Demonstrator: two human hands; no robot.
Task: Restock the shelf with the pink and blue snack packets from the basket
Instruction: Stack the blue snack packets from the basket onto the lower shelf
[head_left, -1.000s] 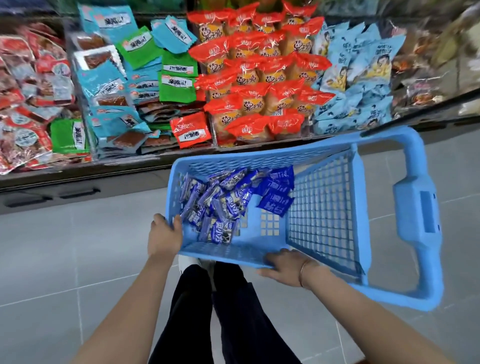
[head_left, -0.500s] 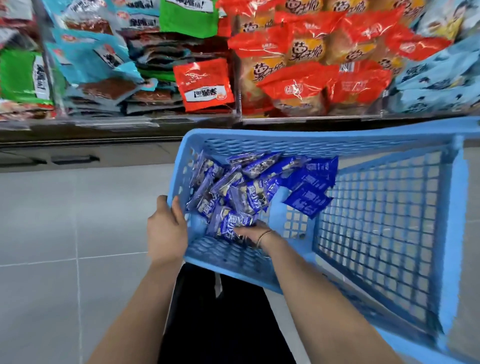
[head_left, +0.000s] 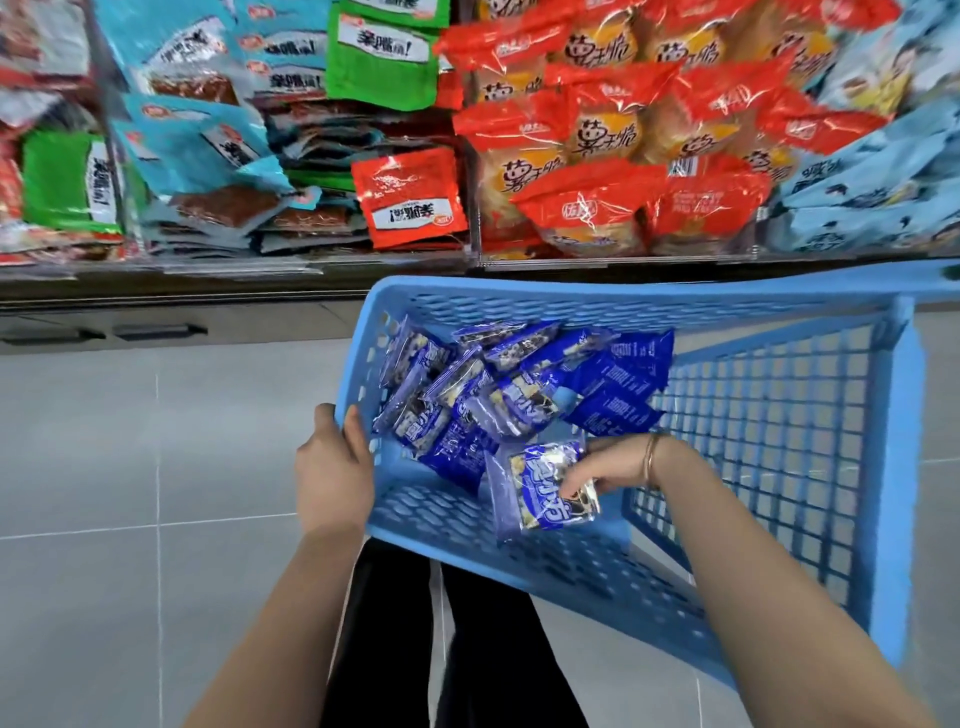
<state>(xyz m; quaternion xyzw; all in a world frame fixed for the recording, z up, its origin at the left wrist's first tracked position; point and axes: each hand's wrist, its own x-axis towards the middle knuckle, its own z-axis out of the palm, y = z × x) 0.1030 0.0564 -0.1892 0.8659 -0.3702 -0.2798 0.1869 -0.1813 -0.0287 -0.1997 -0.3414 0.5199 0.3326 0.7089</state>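
Inside the basket (head_left: 597, 304) of blue packets (head_left: 519, 384), the right hand (head_left: 610, 467) pinches one packet (head_left: 545, 499); the left hand (head_left: 332, 478) grips the rim

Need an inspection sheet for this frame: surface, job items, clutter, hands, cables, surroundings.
Surface: grey tiled floor.
Job's things: blue basket holds a pile of blue packets; no pink packets seen in it.
Clutter: nothing seen.
Hands: left hand grips the basket's near corner; right hand pinches the held packet inside the basket.
Cables: nothing seen.
Surroundings: shelf ahead, stocked with red packets, green packets and light-blue packets.
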